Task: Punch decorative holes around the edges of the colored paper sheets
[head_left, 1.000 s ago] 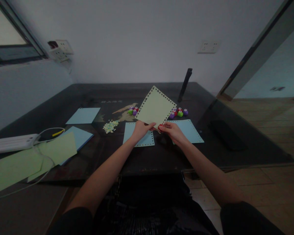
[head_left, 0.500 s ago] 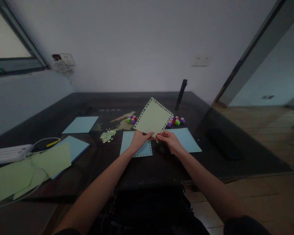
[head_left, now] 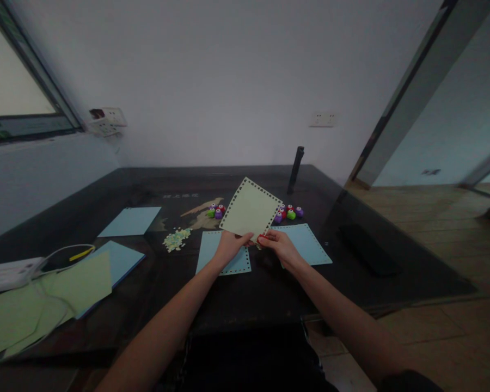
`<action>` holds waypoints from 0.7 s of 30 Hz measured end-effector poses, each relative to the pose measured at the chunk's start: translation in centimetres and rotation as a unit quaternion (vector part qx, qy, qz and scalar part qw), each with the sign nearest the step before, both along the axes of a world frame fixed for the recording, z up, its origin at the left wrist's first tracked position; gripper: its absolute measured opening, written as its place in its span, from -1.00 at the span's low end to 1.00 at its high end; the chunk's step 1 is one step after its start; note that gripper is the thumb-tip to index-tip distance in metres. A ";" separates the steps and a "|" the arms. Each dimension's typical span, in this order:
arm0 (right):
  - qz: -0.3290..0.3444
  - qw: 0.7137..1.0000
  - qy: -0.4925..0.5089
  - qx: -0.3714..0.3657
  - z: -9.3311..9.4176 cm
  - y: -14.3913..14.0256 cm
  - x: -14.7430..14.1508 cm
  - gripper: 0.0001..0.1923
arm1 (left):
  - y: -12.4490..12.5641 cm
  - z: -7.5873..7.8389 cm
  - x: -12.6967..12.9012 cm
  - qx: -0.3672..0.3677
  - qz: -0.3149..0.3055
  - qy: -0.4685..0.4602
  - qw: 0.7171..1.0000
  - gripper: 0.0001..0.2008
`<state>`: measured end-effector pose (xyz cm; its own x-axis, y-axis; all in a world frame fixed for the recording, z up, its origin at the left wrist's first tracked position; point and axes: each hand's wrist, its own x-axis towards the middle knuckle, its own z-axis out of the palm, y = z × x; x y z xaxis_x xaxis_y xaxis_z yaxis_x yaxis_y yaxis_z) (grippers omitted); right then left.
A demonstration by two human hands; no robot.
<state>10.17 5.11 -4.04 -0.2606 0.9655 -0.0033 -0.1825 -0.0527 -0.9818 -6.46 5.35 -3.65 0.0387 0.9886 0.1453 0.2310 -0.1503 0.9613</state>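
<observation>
My left hand [head_left: 231,247] pinches the lower left edge of a pale green sheet of paper [head_left: 251,208], thumb on top. Holes run along the sheet's edges that show. At its lower right corner, my right hand [head_left: 281,243] is closed on a small red craft punch [head_left: 263,237], mostly hidden by the fingers. The sheet is raised and tilted above the table. Beneath my left hand lies a light blue sheet [head_left: 207,250] with punched edges. Another blue sheet [head_left: 308,245], also holed, lies partly under my right hand.
Small coloured punches stand in a left group [head_left: 218,212] and a right group [head_left: 291,214]. A pile of pale paper bits [head_left: 176,239] lies left. Farther left are a blue sheet [head_left: 130,221], green sheets [head_left: 85,280] and a cabled white power strip [head_left: 8,275]. A black upright object [head_left: 296,170] stands behind.
The whole view has shifted, so the table and hands sit slightly lower in the picture. Both hands keep the same hold on the sheet and punch, with little visible movement.
</observation>
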 end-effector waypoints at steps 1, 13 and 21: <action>0.004 1.000 0.000 0.002 0.0 0.0 0.0 -0.69 | 0.0 0.0 0.0 -0.002 -0.002 0.002 1.000 -0.92; -0.001 1.000 -0.004 0.005 0.1 0.2 0.0 -0.68 | 0.1 -0.4 0.0 0.004 -0.013 0.006 1.000 -0.90; 0.021 1.000 -0.003 0.005 0.1 0.1 0.0 -0.68 | 0.1 -0.1 -0.1 0.013 -0.002 0.001 1.000 -0.91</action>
<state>10.17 5.21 -3.91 -0.3012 0.9535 0.0045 -0.1749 -0.0507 -0.9833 -6.60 5.42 -3.74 0.0422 0.9843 0.1716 0.2320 -0.1767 0.9565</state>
